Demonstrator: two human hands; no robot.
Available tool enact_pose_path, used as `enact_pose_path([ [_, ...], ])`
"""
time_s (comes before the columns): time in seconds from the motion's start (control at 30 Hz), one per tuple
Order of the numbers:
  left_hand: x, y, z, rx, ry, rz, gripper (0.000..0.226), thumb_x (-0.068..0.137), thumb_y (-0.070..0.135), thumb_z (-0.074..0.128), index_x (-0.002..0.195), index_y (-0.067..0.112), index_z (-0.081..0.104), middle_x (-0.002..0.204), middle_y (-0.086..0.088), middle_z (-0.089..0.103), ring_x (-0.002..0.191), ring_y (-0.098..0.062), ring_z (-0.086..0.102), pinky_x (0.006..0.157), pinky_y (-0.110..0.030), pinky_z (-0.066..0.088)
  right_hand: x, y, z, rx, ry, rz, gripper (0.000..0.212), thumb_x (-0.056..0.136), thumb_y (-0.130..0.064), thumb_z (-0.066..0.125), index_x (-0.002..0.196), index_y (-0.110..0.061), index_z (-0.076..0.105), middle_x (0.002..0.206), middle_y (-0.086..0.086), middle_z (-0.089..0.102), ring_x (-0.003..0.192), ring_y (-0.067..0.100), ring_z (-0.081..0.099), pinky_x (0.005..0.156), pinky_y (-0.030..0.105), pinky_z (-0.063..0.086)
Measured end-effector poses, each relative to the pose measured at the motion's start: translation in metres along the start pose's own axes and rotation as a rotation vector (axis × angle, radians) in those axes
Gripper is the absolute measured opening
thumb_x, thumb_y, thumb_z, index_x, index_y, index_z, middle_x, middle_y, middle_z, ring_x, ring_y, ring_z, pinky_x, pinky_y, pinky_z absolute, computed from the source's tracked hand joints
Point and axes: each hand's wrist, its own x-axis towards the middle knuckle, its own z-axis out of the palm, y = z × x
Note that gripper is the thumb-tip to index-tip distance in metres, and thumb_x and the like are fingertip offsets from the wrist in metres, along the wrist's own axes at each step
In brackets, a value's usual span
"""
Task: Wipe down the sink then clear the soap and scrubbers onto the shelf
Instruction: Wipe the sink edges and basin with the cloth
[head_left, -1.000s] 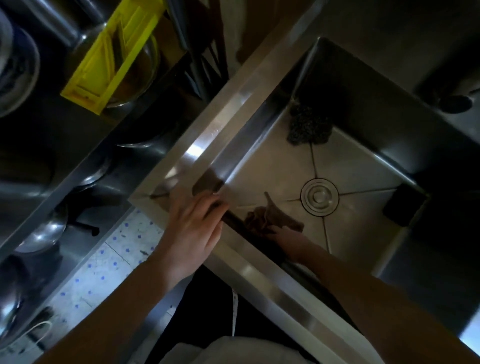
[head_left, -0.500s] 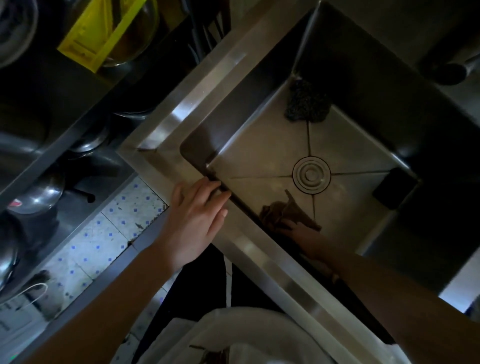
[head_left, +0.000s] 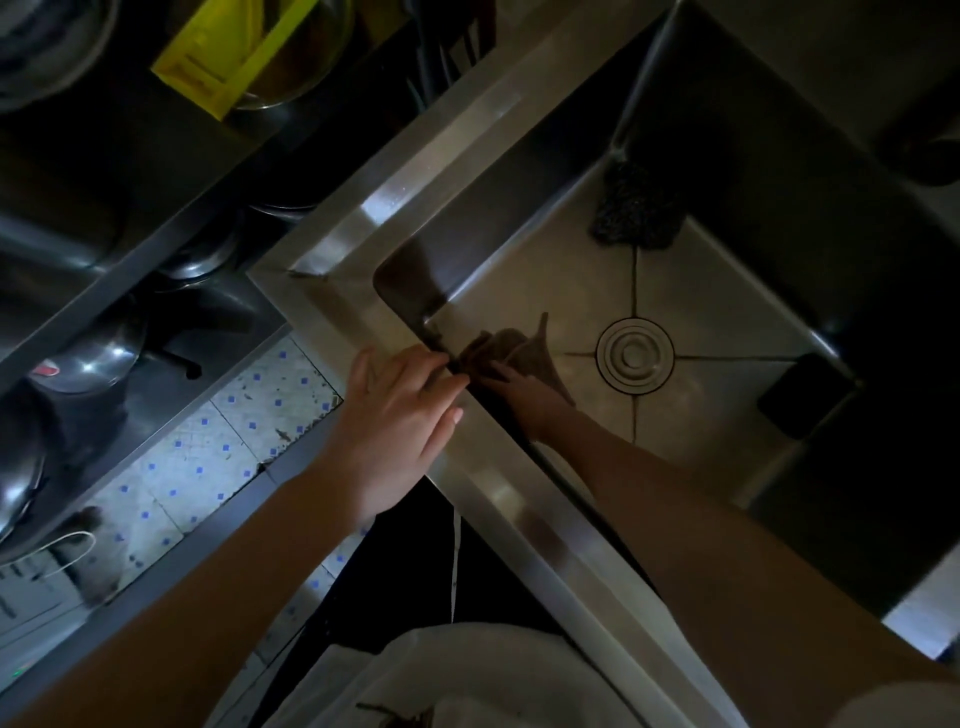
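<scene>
The steel sink (head_left: 457, 161) fills the right half of the head view, its round drain (head_left: 635, 355) in the middle of the basin floor. My right hand (head_left: 524, 395) is down inside the basin, pressing a brown cloth (head_left: 519, 348) against the floor near the near-left corner. My left hand (head_left: 400, 415) lies flat on the sink's front rim, fingers spread, holding nothing. A dark wire scrubber (head_left: 636, 210) lies in the far corner of the basin. A black block, sponge or soap (head_left: 802, 395), sits at the right corner.
Left of the sink a metal shelf rack (head_left: 130, 260) holds steel bowls and pots (head_left: 88, 364), with a yellow plastic piece (head_left: 228, 57) on top. Blue-dotted floor tiles (head_left: 208, 457) show below. A dark round object (head_left: 924, 150) sits at the far right.
My right hand has slid the cloth leftward along the basin floor toward the near-left corner. My left hand stays on the rim. The camera view has shifted.
</scene>
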Motion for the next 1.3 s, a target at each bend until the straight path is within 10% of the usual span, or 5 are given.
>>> enact_pose_path([
  [0.13,-0.001,0.000,0.000,-0.007,0.043,0.012,0.026,0.088,0.020,0.059,0.111,0.011,0.064,0.115,-0.013,0.060,0.108,-0.032,0.056,0.092,-0.057,0.035,-0.040,0.022,0.013,-0.006,-0.034,-0.011,0.054,0.094,-0.010,0.047,0.144,-0.026,0.036,0.159,0.000,0.015,0.127,0.034,0.046,0.108,0.039,0.035],
  [0.47,-0.002,0.004,-0.001,0.052,0.009,0.008,0.042,0.090,0.034,0.031,0.109,0.013,0.063,0.113,-0.008,0.059,0.106,-0.028,0.056,0.091,-0.049,0.034,-0.145,0.064,0.047,-0.111,-0.164,0.076,0.060,0.096,-0.008,0.042,0.149,-0.027,0.023,0.161,-0.003,0.001,0.133,0.025,0.038,0.106,0.033,0.037],
  [0.97,-0.002,0.002,0.000,0.055,0.029,0.011,0.037,0.091,0.033,0.033,0.108,0.017,0.063,0.109,-0.005,0.060,0.101,-0.026,0.057,0.089,-0.049,0.038,-0.004,0.002,-0.008,0.220,0.200,0.128,0.043,0.093,-0.010,0.047,0.136,-0.010,0.047,0.145,0.012,0.041,0.133,0.029,0.039,0.109,0.035,0.031],
  [1.3,0.001,-0.006,0.002,0.075,0.041,0.079,0.036,0.091,0.033,0.033,0.104,0.017,0.063,0.104,-0.005,0.059,0.098,-0.026,0.056,0.086,-0.045,0.037,-0.019,0.016,0.015,0.107,0.063,0.165,0.042,0.091,-0.011,0.053,0.133,-0.013,0.051,0.151,0.009,0.031,0.125,0.032,0.047,0.105,0.037,0.040],
])
